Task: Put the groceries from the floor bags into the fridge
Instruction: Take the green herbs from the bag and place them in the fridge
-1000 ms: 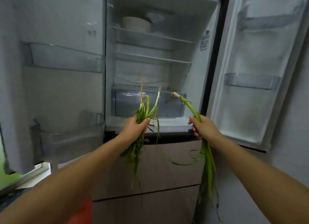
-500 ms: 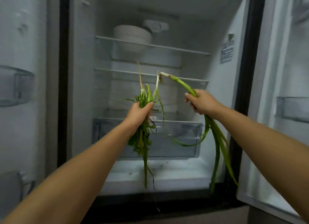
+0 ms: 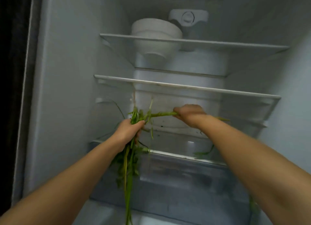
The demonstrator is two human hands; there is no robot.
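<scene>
Greens, thin and stringy, with pale root ends pointing up and limp leaf blades trailing down, fill the left hand, whose fingers are curled round the middle of the bunch. The leafy tails hang below that grip, in front of the clear drawer. A single thicker stalk, smooth and round, runs sideways from the top of the bunch to the right hand, which pinches it in a closed fist; its pale end touches the bunch, and a thin green tip shows past the right wrist. Both hands are held inside the fridge, under the lower shelf and above the drawer.

The fridge walls are smooth, pale grey plastic. Two clear glass shelves with white front rails cross the compartment. On the upper shelf stands a stack of round white bowls, glossy, just beside a moulded white housing with a round knob on the back wall. A few dark specks dot the floor below the lower shelf, and a loose green leaf lies at the drawer's rim. A dark door seal runs down the left edge.
</scene>
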